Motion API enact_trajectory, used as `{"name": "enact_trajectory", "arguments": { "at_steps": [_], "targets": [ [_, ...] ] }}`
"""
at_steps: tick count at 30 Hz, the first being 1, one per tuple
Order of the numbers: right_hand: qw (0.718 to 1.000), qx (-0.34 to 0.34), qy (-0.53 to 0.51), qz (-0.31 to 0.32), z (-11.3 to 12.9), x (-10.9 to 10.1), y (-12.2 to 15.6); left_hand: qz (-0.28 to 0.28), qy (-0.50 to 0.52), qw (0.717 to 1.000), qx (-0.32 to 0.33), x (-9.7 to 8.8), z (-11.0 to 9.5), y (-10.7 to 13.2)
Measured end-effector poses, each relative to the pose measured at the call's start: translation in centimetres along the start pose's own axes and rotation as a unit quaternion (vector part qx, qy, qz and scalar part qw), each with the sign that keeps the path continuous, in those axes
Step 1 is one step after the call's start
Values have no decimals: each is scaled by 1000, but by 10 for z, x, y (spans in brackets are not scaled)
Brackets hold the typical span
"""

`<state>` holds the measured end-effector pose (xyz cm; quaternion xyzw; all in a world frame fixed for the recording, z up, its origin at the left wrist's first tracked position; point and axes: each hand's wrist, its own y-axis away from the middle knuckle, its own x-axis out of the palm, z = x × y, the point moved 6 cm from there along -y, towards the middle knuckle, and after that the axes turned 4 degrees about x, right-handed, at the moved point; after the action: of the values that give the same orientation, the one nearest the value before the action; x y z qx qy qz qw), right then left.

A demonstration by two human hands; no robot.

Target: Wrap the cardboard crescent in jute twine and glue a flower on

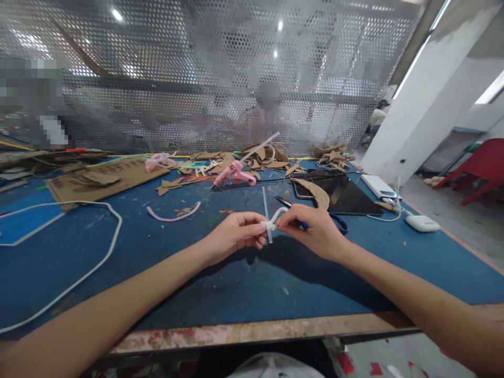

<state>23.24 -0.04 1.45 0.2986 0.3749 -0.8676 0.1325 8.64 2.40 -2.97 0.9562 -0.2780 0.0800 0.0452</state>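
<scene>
In front of me, a white fuzzy pipe cleaner [280,211] is bent into a loop with a small bunched part. My left hand [238,234] pinches the bunched end between thumb and fingers. The other side of the loop is gripped by my right hand [309,227], its fingertips closed close to the left ones. Behind the fingers lies a translucent glue stick [265,202] on the blue table. Blue-handled scissors [340,223] are partly hidden beneath my right hand. A curved pink pipe cleaner [175,216] rests to the left.
A pink glue gun [235,175] with a glue stick in it stands farther back, amid cardboard scraps [212,157]. A dark tablet [344,194], a white power bank [378,187] and a white case [422,223] lie right. A white cable [114,239] loops across the left.
</scene>
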Motion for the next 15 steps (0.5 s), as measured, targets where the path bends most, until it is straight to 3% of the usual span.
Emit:
{"name": "enact_trajectory", "arguments": {
  "at_steps": [5,10,15],
  "targets": [
    [999,-19,40,-5,2,3,2,-42,-60,996,55,3,-5,3],
    [998,4,53,-21,1,5,5,-104,-85,983,125,4,-15,10],
    [998,11,35,-43,3,5,7,-113,-102,977,151,7,-21,15]
  ]
}}
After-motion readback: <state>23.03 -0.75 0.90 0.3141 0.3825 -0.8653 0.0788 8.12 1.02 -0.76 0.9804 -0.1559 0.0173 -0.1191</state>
